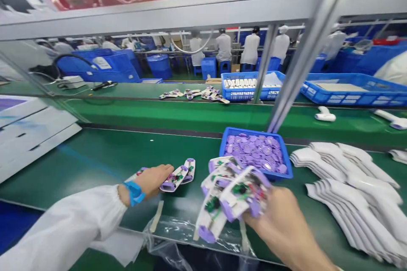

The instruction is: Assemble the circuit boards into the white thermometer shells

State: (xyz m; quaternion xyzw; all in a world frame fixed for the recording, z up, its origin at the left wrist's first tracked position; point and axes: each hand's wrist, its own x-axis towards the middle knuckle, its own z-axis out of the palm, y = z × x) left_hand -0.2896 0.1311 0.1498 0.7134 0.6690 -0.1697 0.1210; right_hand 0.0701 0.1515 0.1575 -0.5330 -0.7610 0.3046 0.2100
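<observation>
My right hand [275, 214] is closed around a fanned bunch of several white-and-purple thermometer-like housing halves [213, 205], with green and red electronic parts and wires showing inside. It holds them above the bench's front edge, slightly blurred. My left hand [155, 180], with a blue band [135, 192] at the wrist, is curled over similar housing halves [178, 176] lying on the green bench; its fingertips are partly hidden. Beyond the right hand, a blue tray [288, 165] holds many small purple plastic pieces [254, 150].
Nested white shells [346, 194] lie at right. White boxes [34, 135] are stacked at left. Clear plastic film [178, 230] is taped along the front edge. Behind, a belt [178, 114] carries white parts, a metal post [305, 51] rises, and people in white coats [224, 46] work farther back.
</observation>
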